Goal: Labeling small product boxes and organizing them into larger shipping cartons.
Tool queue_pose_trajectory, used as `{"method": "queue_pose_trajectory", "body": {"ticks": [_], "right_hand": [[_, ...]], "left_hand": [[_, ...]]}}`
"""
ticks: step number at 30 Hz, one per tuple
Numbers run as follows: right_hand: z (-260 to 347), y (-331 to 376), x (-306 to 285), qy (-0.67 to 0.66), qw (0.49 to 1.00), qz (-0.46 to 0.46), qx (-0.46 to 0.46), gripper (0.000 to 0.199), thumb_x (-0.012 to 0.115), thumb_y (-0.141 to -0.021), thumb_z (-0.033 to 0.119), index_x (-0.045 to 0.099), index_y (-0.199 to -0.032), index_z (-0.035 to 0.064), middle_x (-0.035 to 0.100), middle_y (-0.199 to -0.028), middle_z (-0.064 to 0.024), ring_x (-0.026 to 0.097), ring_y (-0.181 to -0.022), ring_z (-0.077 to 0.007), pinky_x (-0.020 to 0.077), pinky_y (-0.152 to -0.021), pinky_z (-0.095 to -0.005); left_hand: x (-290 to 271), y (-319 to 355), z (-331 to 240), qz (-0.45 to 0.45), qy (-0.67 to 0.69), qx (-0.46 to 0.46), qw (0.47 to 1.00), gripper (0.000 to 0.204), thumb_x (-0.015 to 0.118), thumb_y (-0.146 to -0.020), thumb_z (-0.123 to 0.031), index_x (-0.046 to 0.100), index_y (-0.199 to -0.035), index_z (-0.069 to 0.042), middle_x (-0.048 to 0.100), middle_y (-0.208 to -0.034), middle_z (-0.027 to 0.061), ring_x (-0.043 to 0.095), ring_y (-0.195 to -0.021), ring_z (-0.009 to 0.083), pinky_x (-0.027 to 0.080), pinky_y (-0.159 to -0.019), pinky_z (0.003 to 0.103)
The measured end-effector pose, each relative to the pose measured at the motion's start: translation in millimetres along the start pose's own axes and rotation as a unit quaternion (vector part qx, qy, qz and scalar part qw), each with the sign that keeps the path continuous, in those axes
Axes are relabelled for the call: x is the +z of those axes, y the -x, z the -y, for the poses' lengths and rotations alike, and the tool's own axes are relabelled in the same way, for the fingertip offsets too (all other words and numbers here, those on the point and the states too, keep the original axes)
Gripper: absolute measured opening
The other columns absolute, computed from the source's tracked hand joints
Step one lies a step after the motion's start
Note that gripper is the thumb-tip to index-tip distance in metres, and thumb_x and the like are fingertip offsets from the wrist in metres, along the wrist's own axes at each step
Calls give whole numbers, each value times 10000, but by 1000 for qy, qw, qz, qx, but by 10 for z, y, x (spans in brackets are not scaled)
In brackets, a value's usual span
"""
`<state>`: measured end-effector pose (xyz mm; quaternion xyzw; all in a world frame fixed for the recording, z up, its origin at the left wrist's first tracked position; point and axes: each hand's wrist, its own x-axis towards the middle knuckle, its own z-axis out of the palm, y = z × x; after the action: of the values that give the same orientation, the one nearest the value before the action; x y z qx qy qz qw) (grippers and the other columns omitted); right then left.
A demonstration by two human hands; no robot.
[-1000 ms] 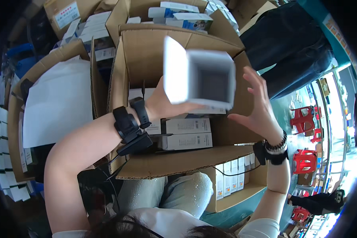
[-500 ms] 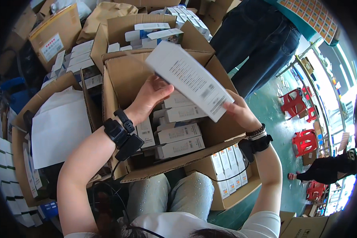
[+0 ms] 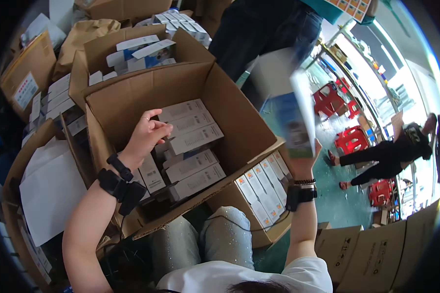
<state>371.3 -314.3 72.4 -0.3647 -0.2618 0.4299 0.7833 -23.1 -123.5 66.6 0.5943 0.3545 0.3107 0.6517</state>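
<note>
My right hand [image 3: 305, 163] is raised at the right, gripping the lower end of a white and blue carton [image 3: 294, 117] with its upper flap standing out; motion blurs it. Over the large cardboard box [image 3: 242, 110] in front of me hovers my left hand [image 3: 146, 132], thumb and forefinger apart, holding nothing. Below and beside it, several white printed cartons [image 3: 196, 139] lie in the box, some in a row and some tilted. Both my wrists wear black straps with small devices.
A smaller box [image 3: 266, 237] of upright white cartons stands by my right knee. At the left, white sheets [image 3: 51, 190] lie on another box. Behind is an open box [image 3: 190, 46] with blue-white cartons. A person in dark trousers [image 3: 259, 34] stands close ahead; red stools [image 3: 352, 140] are farther right.
The carton has left my left hand and swung right in my right hand, turning from its printed white side to its blue side. The view has shifted rightward.
</note>
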Motion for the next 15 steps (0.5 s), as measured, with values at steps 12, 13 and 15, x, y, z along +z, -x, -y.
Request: {"method": "queue_pose_trajectory", "body": {"ticks": [12, 13, 15], "right_hand": [[15, 766, -1219, -80, 985, 137, 60, 345, 536, -840, 450, 546, -944, 121, 386, -653, -49, 330, -504, -119, 295, -441, -237], [5, 746, -1153, -74, 976, 191, 71, 335, 531, -851, 439, 545, -948, 120, 375, -652, -48, 325, -514, -118, 274, -431, -229], [-74, 690, -1290, -61, 972, 220, 60, 328, 527, -869, 398, 534, -1015, 104, 394, -675, -70, 349, -512, -120, 303, -438, -234]], "left_hand": [[74, -55, -30, 73, -10, -4, 997, 451, 533, -901, -191, 361, -1307, -97, 587, -922, 12, 541, -865, 71, 418, -733, 206], [77, -40, -73, 66, -15, -3, 998, 460, 537, -897, -188, 354, -1307, -89, 589, -915, 13, 544, -853, 73, 418, -731, 206], [90, -17, -109, 45, -25, 3, 999, 478, 544, -889, -182, 341, -1308, -72, 592, -900, 14, 550, -828, 77, 420, -726, 205]]}}
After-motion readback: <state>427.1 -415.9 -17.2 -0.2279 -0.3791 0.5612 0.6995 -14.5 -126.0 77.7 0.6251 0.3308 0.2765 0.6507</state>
